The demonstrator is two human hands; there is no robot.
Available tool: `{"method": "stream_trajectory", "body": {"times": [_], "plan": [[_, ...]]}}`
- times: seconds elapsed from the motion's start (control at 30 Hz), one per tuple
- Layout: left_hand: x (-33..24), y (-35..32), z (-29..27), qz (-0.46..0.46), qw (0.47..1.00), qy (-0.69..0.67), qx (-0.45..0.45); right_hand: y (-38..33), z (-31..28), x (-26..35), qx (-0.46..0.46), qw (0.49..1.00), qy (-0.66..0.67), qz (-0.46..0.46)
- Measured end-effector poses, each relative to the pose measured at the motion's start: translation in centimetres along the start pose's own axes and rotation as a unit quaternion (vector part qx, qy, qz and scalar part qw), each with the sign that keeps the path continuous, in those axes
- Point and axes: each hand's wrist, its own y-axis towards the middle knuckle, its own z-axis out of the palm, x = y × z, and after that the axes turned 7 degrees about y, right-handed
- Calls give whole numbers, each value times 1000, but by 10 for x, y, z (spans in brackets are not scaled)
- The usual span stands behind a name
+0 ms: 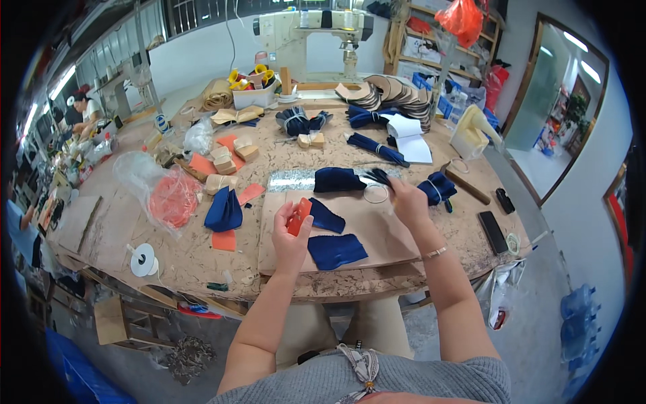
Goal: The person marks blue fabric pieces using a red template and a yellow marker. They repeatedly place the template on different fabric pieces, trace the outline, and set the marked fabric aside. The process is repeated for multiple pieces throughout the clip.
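Note:
My left hand is closed round a flat orange-red piece, held upright above the pale board. Over the board's far right part, my right hand pinches a dark thing with thin edges; its kind is hard to make out. A pale ring like a rubber band lies just below that hand's fingertips. Three dark blue cut fabric pieces lie near my hands: one far piece, one middle piece next to my left fingers, and one near piece.
Banded dark blue bundles lie to the right and far side, near a wooden-handled tool and a black block. Leftward are a plastic bag of orange pieces and a thread spool. A sewing machine stands behind; another person sits far left.

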Motion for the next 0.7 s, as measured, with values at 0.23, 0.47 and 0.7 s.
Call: {"method": "stream_trajectory", "body": {"times": [0.23,0.47,0.7], "plan": [[12,3,-5,97,987,79,100,33,55,45,12,989,147,-17],[-13,-6,1,204,940,180,207,-64,-9,77,24,954,280,106],[-17,-26,25,230,870,329,285,-115,-12,84,2,972,236,-17]]}}
